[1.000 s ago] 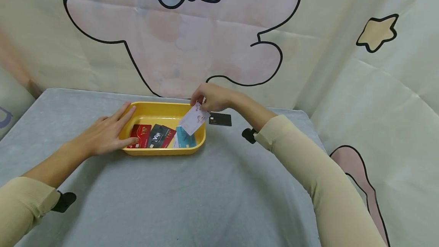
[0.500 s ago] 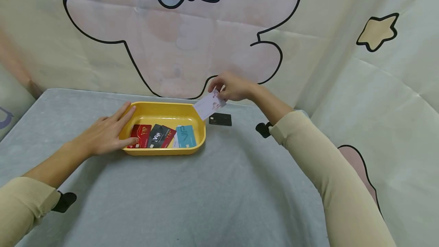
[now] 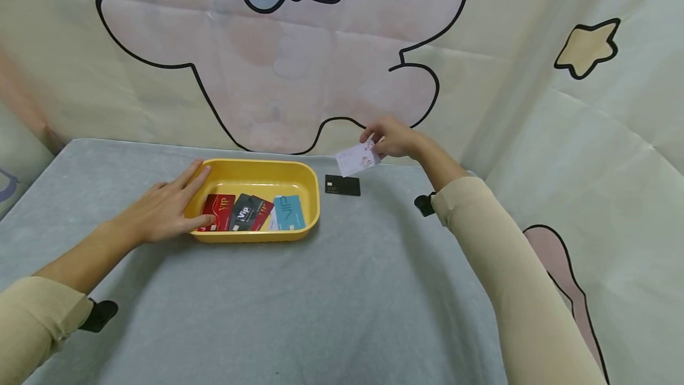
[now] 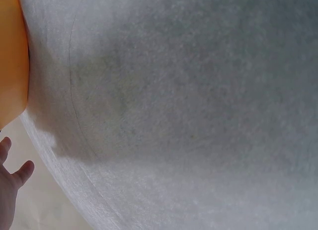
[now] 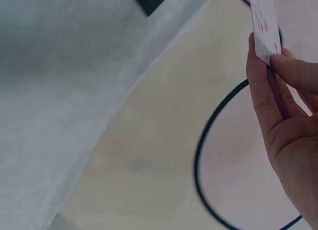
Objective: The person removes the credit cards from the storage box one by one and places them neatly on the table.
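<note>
In the head view a yellow tray (image 3: 256, 237) stands on the table, with several cards lying in it: a red VIP card (image 3: 220, 207), a dark VIP card (image 3: 243, 214) overlapping another red one, and a teal card (image 3: 290, 212). My left hand (image 3: 168, 207) rests on the tray's left end, fingers straight and spread over the rim. Between thumb and fingers my right hand (image 3: 392, 137) pinches a white card (image 3: 358, 159) with a pinkish pattern, raised above the back of the table. Below it a black card (image 3: 342, 185) lies on the cloth, right of the tray.
A grey-blue cloth (image 3: 267, 308) covers the table. Close behind the table's back edge hangs a printed curtain (image 3: 299, 88), and another side of it (image 3: 604, 153) runs along the right.
My right hand has lifted the white card out over the tray's right end and carried it right, past the black card. My left hand has stayed on the tray.
</note>
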{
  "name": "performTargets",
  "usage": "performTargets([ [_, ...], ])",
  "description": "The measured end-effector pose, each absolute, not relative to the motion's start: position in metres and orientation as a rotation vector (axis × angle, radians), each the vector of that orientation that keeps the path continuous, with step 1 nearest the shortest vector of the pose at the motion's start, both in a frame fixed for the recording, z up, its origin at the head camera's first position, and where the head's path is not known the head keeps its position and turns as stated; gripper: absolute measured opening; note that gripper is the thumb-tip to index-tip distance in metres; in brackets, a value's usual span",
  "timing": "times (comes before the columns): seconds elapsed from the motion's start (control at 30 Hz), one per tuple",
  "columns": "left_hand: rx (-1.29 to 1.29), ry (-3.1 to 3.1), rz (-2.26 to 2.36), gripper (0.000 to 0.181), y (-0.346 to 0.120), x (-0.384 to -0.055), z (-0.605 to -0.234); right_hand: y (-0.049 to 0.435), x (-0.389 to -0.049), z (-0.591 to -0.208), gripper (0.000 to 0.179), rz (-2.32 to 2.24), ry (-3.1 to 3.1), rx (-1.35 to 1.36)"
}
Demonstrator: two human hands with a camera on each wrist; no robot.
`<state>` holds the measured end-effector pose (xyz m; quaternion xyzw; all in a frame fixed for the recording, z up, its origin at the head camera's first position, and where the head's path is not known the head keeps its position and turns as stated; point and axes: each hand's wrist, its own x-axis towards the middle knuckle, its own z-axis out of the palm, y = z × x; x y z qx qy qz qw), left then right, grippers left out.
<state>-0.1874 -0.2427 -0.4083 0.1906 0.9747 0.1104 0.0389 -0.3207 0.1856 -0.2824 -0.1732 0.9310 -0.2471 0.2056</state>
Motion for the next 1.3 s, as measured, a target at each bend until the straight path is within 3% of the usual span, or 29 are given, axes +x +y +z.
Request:
performTargets([
  [0.37, 0.583, 2.983, 0.332, 0.1, -0.244, -0.187, -0.408, 0.213, -0.324, -0.31, 0.032, -0.775, 2.574, -0.308],
  [1.3, 0.571, 2.982, 0.335, 0.1, -0.242, -0.187, -0.407, 0.264, -0.317, -0.367, 0.028, -0.771, 2.616, -0.228],
])
